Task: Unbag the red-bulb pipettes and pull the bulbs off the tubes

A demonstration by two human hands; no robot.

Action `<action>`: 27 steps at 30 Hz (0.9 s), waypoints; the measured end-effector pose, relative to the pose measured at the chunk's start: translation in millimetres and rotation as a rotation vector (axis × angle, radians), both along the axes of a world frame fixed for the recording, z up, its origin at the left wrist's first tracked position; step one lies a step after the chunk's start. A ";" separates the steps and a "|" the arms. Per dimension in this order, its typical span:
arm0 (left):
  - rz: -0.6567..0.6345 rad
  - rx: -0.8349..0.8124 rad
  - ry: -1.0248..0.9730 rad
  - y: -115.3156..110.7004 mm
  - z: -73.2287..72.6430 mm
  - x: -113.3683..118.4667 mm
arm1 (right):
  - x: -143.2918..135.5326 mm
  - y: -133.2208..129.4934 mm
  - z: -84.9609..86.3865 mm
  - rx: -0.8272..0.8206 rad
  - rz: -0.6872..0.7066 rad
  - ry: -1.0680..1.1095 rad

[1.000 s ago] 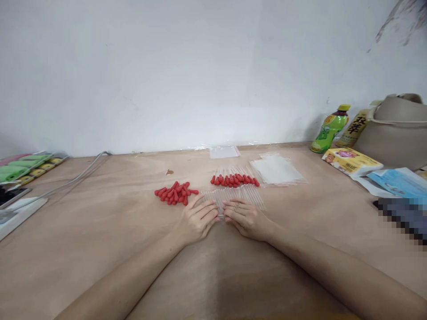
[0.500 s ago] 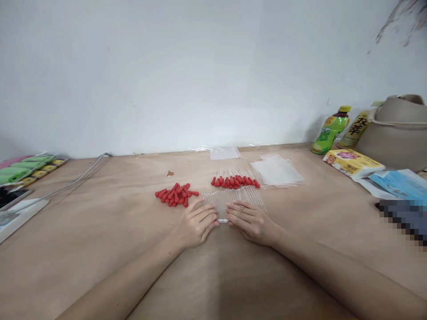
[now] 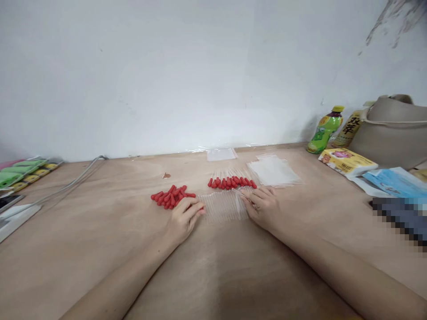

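Observation:
Clear thin tubes (image 3: 220,205) lie side by side in a row between my hands. My left hand (image 3: 183,218) is closed at their left end, with a bit of a red rubber bulb showing at its fingertips. Beside it is a loose pile of red rubber bulbs (image 3: 170,198). My right hand (image 3: 263,206) reaches over the right end of the row, its fingertips pinched on the upper end of a clear tube. Just beyond the row, several finished droppers (image 3: 231,182) lie with their red bulbs toward me and their clear tubes pointing away.
Clear plastic bags (image 3: 275,171) lie to the right, and another bag (image 3: 222,154) is near the wall. A green bottle (image 3: 325,131), a yellow tissue pack (image 3: 347,162), a blue packet (image 3: 395,182) and a beige bag (image 3: 390,138) stand right. A grey cable (image 3: 78,178) runs left.
My hands have moved apart from the tube they held between them. The left has shifted left, and the right has moved forward and right onto the row of tubes.

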State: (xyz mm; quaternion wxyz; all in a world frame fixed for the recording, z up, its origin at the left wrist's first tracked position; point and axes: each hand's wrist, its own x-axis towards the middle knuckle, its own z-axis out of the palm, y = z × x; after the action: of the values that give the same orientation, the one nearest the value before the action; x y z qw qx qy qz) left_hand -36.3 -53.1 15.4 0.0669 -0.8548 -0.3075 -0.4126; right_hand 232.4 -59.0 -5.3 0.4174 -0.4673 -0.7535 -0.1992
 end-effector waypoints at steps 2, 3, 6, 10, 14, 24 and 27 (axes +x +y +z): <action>0.084 -0.043 -0.060 5.5 2.7 -1.3 | -0.2 1.2 -0.5 -0.021 -0.076 -0.011; 0.144 -0.061 -0.079 8.6 5.2 -3.4 | -0.5 1.6 -0.9 -0.032 -0.097 -0.010; 0.309 -0.120 -0.105 17.6 17.2 -15.6 | -1.9 2.9 -2.2 -0.078 -0.113 0.015; 0.390 -0.222 -0.083 25.7 42.9 -35.4 | -5.6 3.7 -3.5 -0.104 -0.110 0.006; 0.548 -0.347 -0.106 35.5 66.2 -47.0 | -10.4 1.1 -1.9 -0.084 -0.117 -0.058; 0.539 -0.632 -0.065 62.6 55.5 -56.4 | -14.4 -4.5 0.5 -0.174 -0.136 -0.151; 0.609 -0.619 0.086 59.7 54.5 -53.7 | -16.7 -5.0 0.9 -0.185 -0.135 -0.148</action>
State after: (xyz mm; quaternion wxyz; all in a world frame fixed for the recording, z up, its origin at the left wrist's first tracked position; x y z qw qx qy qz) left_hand -90.0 6.6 69.9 -0.0611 -0.7212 -0.6518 -0.2265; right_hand 215.7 -64.0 -4.4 0.3015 -0.5374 -0.7642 -0.1903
